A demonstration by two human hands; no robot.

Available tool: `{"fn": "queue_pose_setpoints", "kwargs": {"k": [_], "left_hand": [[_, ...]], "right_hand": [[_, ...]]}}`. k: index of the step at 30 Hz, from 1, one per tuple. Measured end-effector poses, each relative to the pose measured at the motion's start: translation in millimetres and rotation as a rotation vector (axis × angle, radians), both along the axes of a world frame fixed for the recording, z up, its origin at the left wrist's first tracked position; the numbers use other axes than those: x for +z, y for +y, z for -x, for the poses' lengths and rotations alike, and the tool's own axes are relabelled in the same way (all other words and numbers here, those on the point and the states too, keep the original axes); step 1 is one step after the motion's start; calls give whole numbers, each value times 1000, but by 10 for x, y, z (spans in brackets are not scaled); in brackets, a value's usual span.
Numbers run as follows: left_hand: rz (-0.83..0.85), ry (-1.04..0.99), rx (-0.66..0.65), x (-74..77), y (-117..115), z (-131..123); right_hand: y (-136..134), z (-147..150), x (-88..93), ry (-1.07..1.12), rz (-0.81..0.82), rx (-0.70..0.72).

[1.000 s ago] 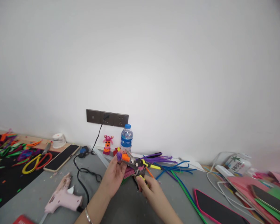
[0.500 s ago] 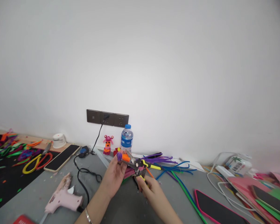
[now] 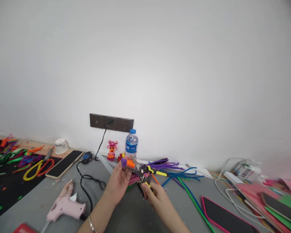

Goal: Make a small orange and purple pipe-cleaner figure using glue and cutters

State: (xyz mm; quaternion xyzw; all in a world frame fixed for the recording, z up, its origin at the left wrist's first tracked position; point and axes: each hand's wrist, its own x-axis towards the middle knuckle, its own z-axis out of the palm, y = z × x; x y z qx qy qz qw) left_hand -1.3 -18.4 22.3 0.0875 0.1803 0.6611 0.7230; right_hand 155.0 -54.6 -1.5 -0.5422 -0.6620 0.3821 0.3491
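Note:
Pinched in my left hand [image 3: 120, 183] is a small purple and orange pipe-cleaner piece [image 3: 128, 163], its lower part hidden by the fingers. My right hand [image 3: 155, 195] grips black and yellow pliers [image 3: 145, 172] by a lower handle; the other handle points right. The plier jaws are spread apart beside the orange part, with one jaw behind it and one near my left fingers; whether they touch it I cannot tell. Behind my hands lie purple pipe cleaners [image 3: 168, 165] and blue pipe cleaners [image 3: 184, 174].
A water bottle [image 3: 131, 144] and a pink-orange figure [image 3: 111, 150] stand by the wall. On the left are a pink glue gun [image 3: 65, 207] with its cord, a phone [image 3: 65, 164] and scissors [image 3: 40, 168]. A pink-edged phone [image 3: 225, 216] and white cables lie right.

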Motion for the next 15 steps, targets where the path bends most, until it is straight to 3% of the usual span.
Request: {"fn": "queue_pose_setpoints", "kwargs": {"k": [15], "left_hand": [[-3,-36,-8,-41,16,2]], "right_hand": [[-2,-5,-16,10,0,-5]]}}
